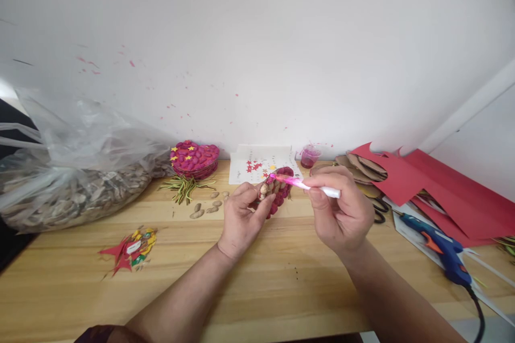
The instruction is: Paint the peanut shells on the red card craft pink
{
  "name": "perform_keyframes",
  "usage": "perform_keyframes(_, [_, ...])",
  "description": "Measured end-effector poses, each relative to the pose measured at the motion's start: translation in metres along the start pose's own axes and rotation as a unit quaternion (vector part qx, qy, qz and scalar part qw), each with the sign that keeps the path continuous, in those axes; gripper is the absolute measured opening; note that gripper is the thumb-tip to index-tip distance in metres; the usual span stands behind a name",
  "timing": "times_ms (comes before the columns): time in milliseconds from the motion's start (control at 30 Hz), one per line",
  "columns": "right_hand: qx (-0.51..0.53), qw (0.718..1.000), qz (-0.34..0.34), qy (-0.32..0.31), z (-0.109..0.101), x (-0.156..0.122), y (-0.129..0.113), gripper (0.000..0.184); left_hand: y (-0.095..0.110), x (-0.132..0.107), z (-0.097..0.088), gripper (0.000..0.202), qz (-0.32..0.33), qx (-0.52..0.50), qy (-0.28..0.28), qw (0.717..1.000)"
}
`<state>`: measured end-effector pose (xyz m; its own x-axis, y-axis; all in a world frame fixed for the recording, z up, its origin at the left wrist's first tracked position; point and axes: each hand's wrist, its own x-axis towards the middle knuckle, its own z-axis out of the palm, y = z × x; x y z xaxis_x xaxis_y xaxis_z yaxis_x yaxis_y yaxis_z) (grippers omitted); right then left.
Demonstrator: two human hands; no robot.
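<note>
My left hand (243, 220) grips a piece covered in peanut shells (275, 204), tilted up above the table. Its edge shells are painted dark magenta, while several in the middle are still bare tan. Between the thumb and fingers of my right hand (341, 206) is a white-handled paintbrush (328, 191) with pink paint along its shaft. The brush tip touches the upper left part of the shells. A small clear cup of magenta paint (309, 156) stands behind my right hand. Loose peanut shells (198, 211) lie left of my left hand.
A large plastic bag of peanuts (80, 187) fills the left. Near the wall are a finished-looking magenta piece with yellow stars (195, 158) and a white sheet (237, 171) with small stars. Colourful scraps (134, 246) lie front left. At right are red paper (454, 193) and a blue glue gun (438, 244).
</note>
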<state>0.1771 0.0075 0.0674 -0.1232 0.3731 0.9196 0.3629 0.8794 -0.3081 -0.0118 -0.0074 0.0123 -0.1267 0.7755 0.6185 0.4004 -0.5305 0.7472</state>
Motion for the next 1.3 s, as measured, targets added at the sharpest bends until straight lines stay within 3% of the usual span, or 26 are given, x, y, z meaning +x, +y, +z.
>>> perform_keyframes(433, [-0.011,1.0,-0.01,-0.008,-0.0002,0.0009,-0.0021,0.021,-0.0005,0.0014,0.0003,0.033,-0.03,-0.032,0.012,0.999])
perform_keyframes(1300, [-0.013,1.0,0.002,0.005,-0.0002,0.0033,-0.0038,0.019,-0.0009,0.0004,0.0,0.032,-0.023,-0.018,0.01,1.0])
